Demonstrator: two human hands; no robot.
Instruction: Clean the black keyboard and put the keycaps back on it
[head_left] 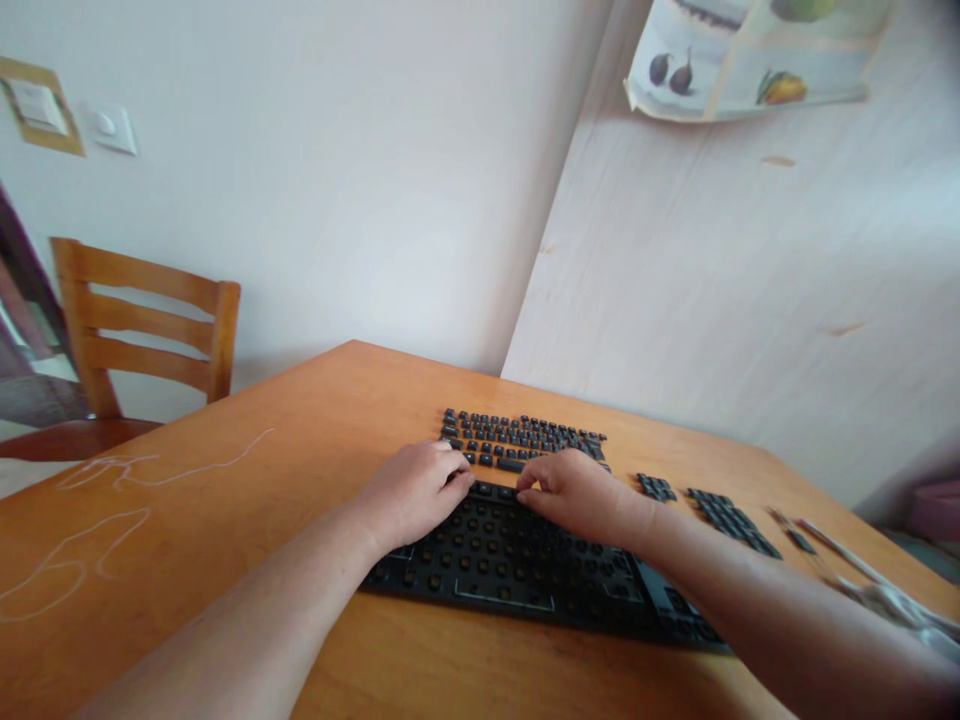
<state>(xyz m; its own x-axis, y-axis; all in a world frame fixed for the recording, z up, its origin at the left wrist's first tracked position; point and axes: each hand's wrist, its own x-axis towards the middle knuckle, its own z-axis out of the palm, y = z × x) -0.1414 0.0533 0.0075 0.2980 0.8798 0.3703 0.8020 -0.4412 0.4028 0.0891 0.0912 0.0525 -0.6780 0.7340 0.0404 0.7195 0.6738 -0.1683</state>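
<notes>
A black keyboard frame [487, 560] lies on the table with most of its key positions bare; a few keycaps [484, 490] sit along its far row. My left hand [420, 490] is closed at the frame's far left corner, the thumb on the near side of the edge and the other fingertips hidden. Over the far row, my right hand [574, 490] has thumb and forefinger bent together in a pinch beside a seated keycap. Whatever lies between those fingertips is too small to make out. Behind both hands, loose black keycaps [510, 436] are laid out in rows.
Right of the frame lie a small group of keycaps [656, 487] and a larger block of keycaps [731, 520]. Thin tools [795, 535] and a crumpled pale item [892, 605] are at the far right. White string [75, 515] trails on the left. A wooden chair [150, 310] stands beyond.
</notes>
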